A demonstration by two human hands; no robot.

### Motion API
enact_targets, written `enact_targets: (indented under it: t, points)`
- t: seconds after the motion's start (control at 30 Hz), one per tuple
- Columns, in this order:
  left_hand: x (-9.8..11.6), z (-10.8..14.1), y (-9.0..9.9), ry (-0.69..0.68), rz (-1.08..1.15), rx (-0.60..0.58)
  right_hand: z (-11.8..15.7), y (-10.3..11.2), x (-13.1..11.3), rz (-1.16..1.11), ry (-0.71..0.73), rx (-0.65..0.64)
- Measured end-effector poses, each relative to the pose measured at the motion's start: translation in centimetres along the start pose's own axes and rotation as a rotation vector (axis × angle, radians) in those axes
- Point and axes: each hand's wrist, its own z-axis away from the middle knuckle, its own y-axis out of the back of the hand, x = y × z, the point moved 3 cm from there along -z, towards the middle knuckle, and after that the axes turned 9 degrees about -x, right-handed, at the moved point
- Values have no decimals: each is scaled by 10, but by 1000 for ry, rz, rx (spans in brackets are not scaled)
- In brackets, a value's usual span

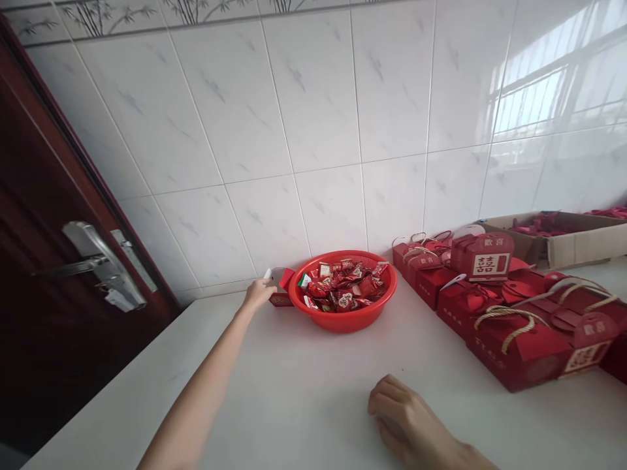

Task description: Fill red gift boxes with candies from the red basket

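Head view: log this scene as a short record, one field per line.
left hand: at the left edge of a small open box; grip unclear
right hand: curled, low over the table; contents hidden
basket: red, beside the small open box, full of wrapped pieces
gift boxes: red, several with rope handles, grouped right of the basket
carton: open cardboard, behind the gift boxes, red items inside

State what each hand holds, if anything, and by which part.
The left hand holds the small open red cardboard box by its left end. The right hand is curled; whether it holds anything cannot be told.
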Motion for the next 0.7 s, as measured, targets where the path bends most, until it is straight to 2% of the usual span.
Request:
enact_targets:
  t: [0.17,0.27,0.4,0.47,0.57,0.7]
  points:
    - [-8,29,18,40,27,29,0,8,-4,14,-22,-10]
    - [-11,50,34,12,40,53,0,11,-5,12,-32,-7]
    - [-2,82,58,-99,92,101,-1,16,-2,10,-83,2]
    - [8,100,66,-134,91,83,-3,21,-2,6,-104,42]
    - [30,129,67,-211,62,10,-10,36,-10,-4,-78,157]
    - [61,166,49,-364,44,-141,-29,64,-37,-8,15,306]
